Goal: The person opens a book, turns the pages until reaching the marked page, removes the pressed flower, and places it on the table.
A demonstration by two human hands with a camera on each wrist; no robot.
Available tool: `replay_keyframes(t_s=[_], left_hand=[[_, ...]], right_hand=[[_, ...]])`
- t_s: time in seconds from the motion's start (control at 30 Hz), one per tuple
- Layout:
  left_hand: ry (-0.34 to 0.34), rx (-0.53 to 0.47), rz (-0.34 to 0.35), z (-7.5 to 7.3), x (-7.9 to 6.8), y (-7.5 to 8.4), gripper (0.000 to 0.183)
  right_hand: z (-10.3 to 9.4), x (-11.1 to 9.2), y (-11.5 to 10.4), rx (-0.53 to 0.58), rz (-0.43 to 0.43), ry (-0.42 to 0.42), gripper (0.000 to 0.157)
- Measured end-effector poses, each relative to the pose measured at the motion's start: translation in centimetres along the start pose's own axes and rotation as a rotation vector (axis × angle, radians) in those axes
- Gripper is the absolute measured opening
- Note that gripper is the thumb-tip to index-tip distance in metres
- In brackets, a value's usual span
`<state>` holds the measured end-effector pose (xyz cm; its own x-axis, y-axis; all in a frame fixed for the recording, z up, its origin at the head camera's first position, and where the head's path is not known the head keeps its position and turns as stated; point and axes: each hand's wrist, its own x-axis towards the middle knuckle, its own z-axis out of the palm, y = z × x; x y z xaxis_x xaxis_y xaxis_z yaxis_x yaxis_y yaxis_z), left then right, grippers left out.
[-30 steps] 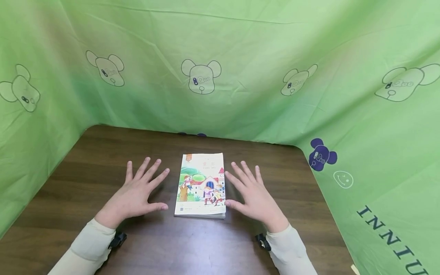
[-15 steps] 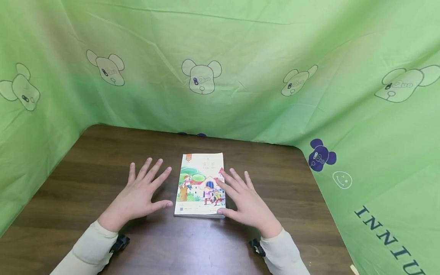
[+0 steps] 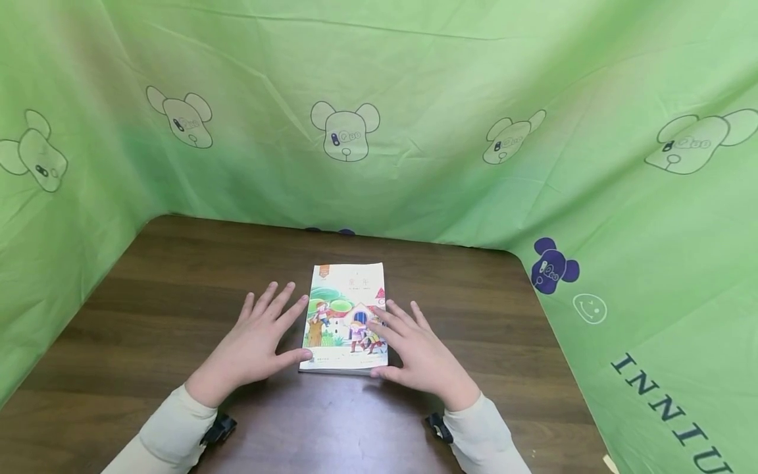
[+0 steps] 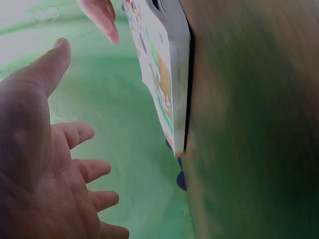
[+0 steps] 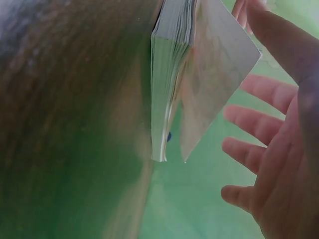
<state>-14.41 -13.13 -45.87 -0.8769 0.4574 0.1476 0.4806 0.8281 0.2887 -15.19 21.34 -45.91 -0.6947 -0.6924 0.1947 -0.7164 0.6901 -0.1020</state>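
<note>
A paperback book (image 3: 340,336) with a colourful illustrated cover lies face up on the brown table. My left hand (image 3: 251,349) is at its left side, fingers spread, the thumb tip overlapping the lower left corner in the head view. On the other side my right hand (image 3: 423,352) has its fingers spread too, with fingertips over the cover's right edge. From the left wrist, the spine (image 4: 180,94) shows, with the left hand (image 4: 55,149) apart from it. In the right wrist view the front cover (image 5: 214,74) stands lifted from the pages, and the right hand (image 5: 279,134) is beside it.
The wooden table (image 3: 195,283) reaches back to a green cloth (image 3: 414,66) printed with bear heads, which hangs around the back and sides. Both forearms wear pale sleeves, with a black strap piece (image 3: 219,429) at the left wrist.
The left hand has moved right, to the book's left edge. The right hand has moved left, its fingertips now over the cover's right edge. The book stays in place.
</note>
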Motion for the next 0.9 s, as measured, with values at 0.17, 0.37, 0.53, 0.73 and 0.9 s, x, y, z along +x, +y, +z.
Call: replay_keyframes(t_s=[0.17, 0.37, 0.53, 0.73, 0.9], left_hand=[[-0.008, -0.025, 0.019, 1.0, 0.4, 1.0, 0.093], [-0.063, -0.055, 0.018, 1.6, 0.8, 2.3, 0.090], [-0.113, -0.072, 0.019, 1.8, 1.0, 3.2, 0.085], [-0.144, -0.084, 0.016, 2.1, 1.1, 4.1, 0.086], [-0.157, -0.109, 0.009, 2.4, 1.1, 4.7, 0.086]], right_hand=[[0.0, -0.1, -0.1, -0.007, -0.001, -0.022, 0.076], [0.2, -0.1, -0.1, -0.028, -0.007, -0.045, 0.070], [0.2, -0.1, -0.1, -0.059, -0.042, -0.050, 0.062], [0.2, -0.1, -0.1, -0.076, -0.063, -0.014, 0.051], [0.1, -0.1, 0.0, -0.052, -0.065, 0.005, 0.046]])
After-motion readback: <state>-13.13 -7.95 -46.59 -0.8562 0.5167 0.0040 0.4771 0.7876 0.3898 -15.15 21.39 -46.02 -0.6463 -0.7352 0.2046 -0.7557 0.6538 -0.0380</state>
